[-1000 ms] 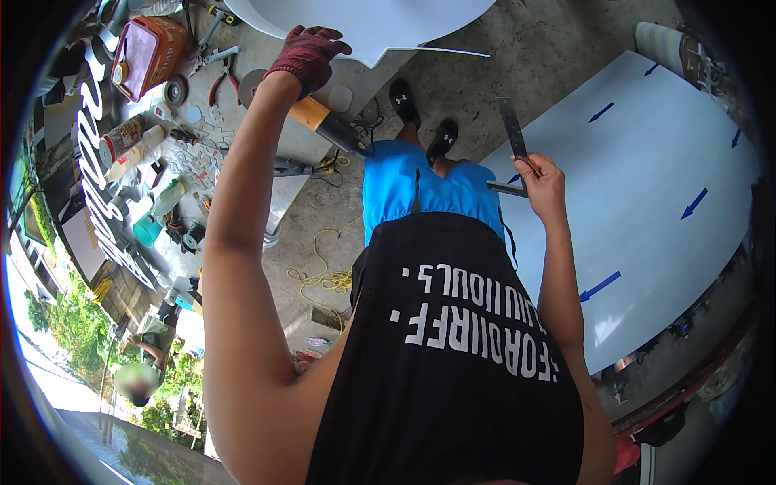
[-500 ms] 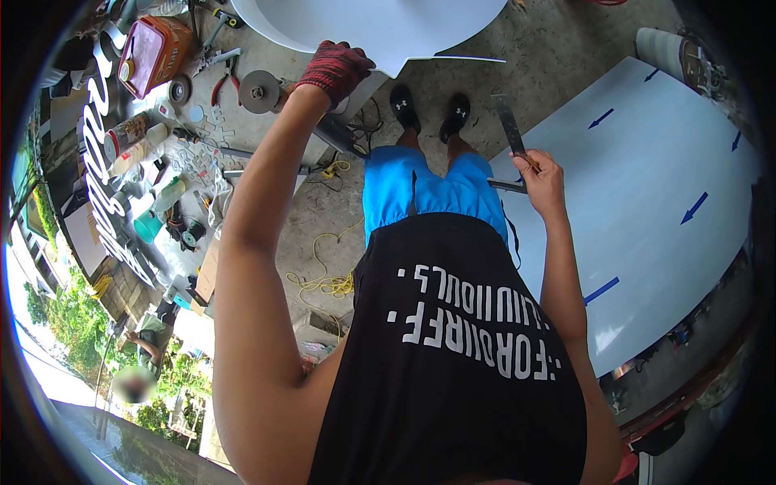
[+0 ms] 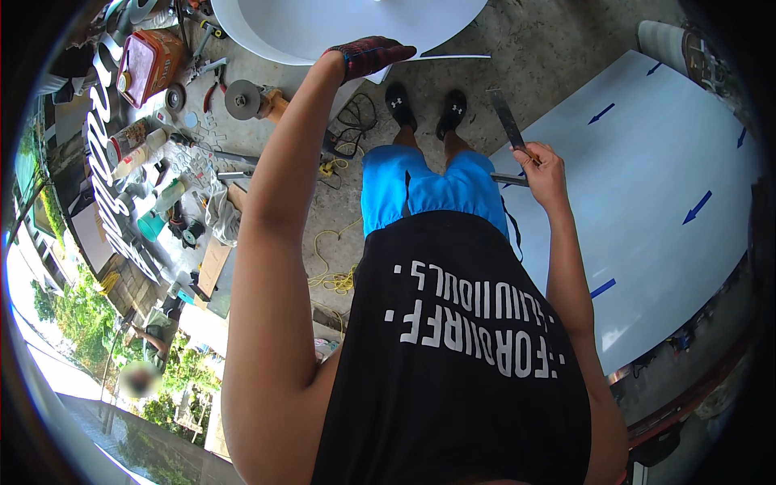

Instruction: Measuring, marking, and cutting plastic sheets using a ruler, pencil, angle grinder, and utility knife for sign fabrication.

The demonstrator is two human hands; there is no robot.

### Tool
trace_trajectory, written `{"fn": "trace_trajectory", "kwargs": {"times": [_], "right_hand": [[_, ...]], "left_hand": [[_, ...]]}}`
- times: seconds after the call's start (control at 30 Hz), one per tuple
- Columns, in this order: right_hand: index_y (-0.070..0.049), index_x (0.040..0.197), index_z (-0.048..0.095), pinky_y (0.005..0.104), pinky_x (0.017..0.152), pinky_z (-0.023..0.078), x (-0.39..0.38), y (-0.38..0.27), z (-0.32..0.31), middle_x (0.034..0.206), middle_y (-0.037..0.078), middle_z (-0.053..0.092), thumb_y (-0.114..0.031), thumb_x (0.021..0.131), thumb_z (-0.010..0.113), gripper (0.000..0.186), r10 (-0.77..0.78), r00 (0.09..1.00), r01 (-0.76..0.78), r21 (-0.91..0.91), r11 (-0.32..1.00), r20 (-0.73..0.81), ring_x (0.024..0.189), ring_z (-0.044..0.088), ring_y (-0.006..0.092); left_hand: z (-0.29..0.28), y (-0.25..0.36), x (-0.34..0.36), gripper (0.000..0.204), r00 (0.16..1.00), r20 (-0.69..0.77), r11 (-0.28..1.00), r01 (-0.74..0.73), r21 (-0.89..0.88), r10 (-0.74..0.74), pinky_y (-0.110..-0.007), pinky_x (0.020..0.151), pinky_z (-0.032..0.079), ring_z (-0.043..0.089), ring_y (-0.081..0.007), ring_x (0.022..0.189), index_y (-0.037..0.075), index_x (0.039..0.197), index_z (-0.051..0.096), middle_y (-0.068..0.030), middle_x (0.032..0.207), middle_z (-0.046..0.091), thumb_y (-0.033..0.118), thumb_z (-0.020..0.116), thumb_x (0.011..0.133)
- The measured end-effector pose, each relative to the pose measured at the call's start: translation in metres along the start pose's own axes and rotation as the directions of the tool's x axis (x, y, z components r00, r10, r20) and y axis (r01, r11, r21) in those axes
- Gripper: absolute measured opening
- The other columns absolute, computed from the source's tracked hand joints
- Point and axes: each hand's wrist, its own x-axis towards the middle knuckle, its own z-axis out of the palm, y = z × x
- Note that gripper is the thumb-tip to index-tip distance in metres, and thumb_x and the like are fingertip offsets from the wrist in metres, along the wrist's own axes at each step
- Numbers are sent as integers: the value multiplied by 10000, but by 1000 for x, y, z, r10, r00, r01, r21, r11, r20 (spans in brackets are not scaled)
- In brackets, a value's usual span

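Observation:
My left hand [image 3: 373, 58], in a red and dark knit glove, lies with fingers stretched out along the lower edge of a white curved piece [image 3: 347, 24] and its thin straight flap, seemingly touching it. My right hand [image 3: 540, 170] grips a dark metal square [image 3: 505, 113] over the left edge of a large white sheet [image 3: 647, 178] marked with blue arrows. A slender orange item, too small to name, shows in the same grip. An angle grinder [image 3: 271, 103] rests on the worktable below my left hand, partly behind my forearm.
An orange container [image 3: 153, 69], pliers, bottles, a teal cup [image 3: 150, 225] and white script cutouts crowd the left side. Black and yellow cords [image 3: 331, 279] lie on the concrete floor around my feet. Another person [image 3: 153, 343] is at the lower left. A rolled grey item [image 3: 663, 44] lies upper right.
My left hand has moved rightward along the white piece, and its fingers have straightened from a curl, uncovering more of the grinder. My right hand stays on the metal square.

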Motion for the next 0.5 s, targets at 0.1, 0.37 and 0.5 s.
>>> {"fn": "trace_trajectory", "kwargs": {"times": [0.1,0.37,0.5], "right_hand": [[-34,985,779,393,743,490,-1,2,-3,865,104,706,-203,947,727,181,19,1000,-19,2,1000,1,845,598,256],[-31,987,774,396,748,493,1,6,-2,879,103,717,-216,953,720,196,13,1000,-13,-4,1000,19,859,608,260],[-28,981,771,398,755,495,2,3,1,889,103,722,-208,954,717,190,8,1000,-8,1,1000,18,865,616,262]], "left_hand": [[3,-3,7,623,999,44,1000,5,13,-6,-378,1134,415,571,-277,1317,128,1409,627,-109,1424,624,584,563,989],[5,-19,24,573,994,103,997,-53,53,48,-374,1136,415,567,-271,1319,132,1401,633,-97,1428,621,542,549,1009],[8,-28,31,528,991,120,988,-80,132,64,-387,1168,388,516,-274,1374,154,1434,601,-96,1480,569,494,476,1051]]}}
